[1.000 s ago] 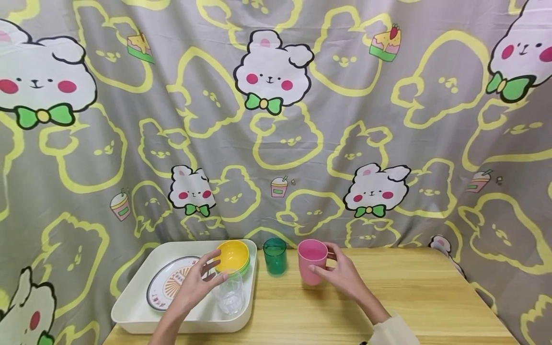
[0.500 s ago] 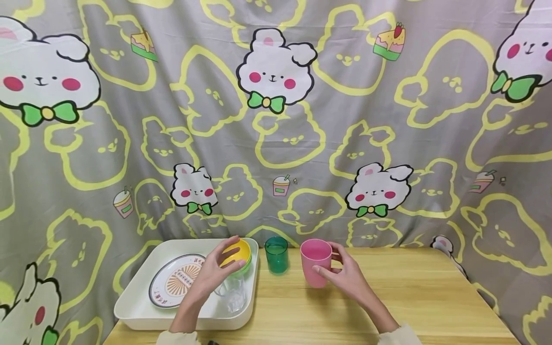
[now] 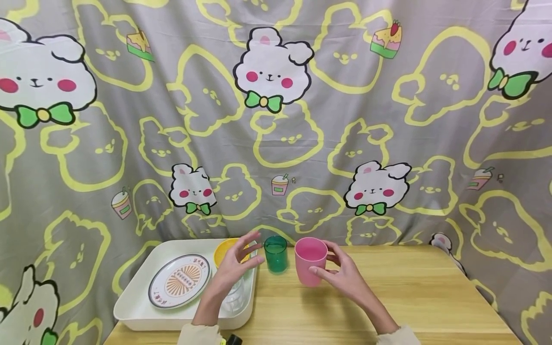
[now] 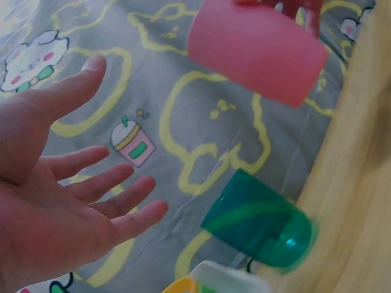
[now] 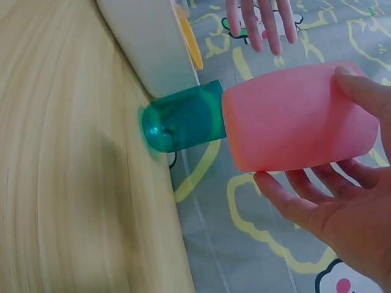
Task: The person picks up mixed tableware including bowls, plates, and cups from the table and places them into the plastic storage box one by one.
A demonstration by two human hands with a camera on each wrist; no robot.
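Observation:
My left hand hovers open with fingers spread over the tray's right edge, just left of a green translucent cup. It holds nothing. The left wrist view shows that open palm facing the green cup, with a gap between them. My right hand grips a pink plastic cup standing upright right of the green one. Thumb and fingers wrap its side. I cannot tell if its base touches the wooden table.
A white tray at the left holds a patterned plate, a yellow bowl and a clear glass partly hidden by my left wrist. A printed curtain hangs right behind the table.
My left hand has left the yellow bowl in the tray and moved right towards the green cup, fingers spreading. The right hand keeps its hold on the pink cup.

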